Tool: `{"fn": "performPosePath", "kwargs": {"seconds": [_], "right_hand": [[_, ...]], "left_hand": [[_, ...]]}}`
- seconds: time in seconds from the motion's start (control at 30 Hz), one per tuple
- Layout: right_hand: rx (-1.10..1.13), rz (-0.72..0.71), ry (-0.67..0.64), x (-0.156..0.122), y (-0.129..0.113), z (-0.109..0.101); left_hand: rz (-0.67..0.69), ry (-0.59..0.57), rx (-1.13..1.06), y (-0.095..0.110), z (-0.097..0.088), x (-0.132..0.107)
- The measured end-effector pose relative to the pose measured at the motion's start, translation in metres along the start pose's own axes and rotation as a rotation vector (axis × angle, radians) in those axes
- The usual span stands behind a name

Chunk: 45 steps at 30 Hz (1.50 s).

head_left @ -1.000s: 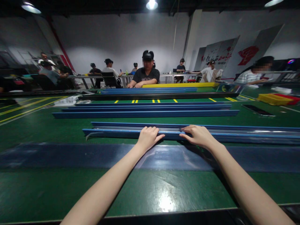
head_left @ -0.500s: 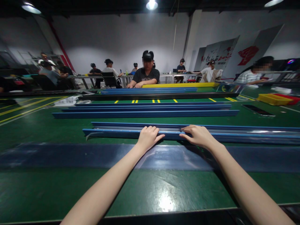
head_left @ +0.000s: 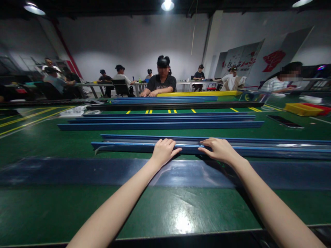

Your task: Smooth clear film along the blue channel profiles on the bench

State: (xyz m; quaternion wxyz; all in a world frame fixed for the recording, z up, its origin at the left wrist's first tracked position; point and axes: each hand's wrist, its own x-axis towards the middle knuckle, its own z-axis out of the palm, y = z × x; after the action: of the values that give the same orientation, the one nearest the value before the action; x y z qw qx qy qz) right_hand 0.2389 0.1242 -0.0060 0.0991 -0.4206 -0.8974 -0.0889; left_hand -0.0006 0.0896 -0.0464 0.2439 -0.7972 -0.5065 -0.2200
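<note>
A long blue metal channel point(head_left: 124, 146) lies crosswise on the green table point(head_left: 38, 141) in front of me. My left hand point(head_left: 163, 151) is curled over its near edge, fingers hooked on the rim and thumb pointing right. My right hand point(head_left: 219, 148) grips the same near edge a little to the right, thumb pointing left toward the other hand. A dark blue strip point(head_left: 77, 171) runs across the table just below both hands.
More blue channels point(head_left: 160, 124) lie farther back, then a black rail point(head_left: 176, 105) and a yellow one point(head_left: 199, 93). A person in a dark shirt point(head_left: 160, 82) sits opposite. Yellow and red trays point(head_left: 305, 109) stand at the right, beside a dark flat phone-like item point(head_left: 284, 121).
</note>
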Motion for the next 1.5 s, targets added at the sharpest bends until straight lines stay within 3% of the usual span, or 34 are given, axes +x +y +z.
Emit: {"fn": "performPosePath", "kwargs": {"seconds": [0.5, 1.5], "right_hand": [[0.005, -0.026, 0.061, -0.0007, -0.0053, -0.0043], [0.024, -0.037, 0.07, -0.0008, -0.0033, -0.002]], "left_hand": [[-0.031, 0.04, 0.067, 0.0027, -0.009, 0.0018], [-0.056, 0.039, 0.061, 0.0026, -0.0088, 0.0014]]}}
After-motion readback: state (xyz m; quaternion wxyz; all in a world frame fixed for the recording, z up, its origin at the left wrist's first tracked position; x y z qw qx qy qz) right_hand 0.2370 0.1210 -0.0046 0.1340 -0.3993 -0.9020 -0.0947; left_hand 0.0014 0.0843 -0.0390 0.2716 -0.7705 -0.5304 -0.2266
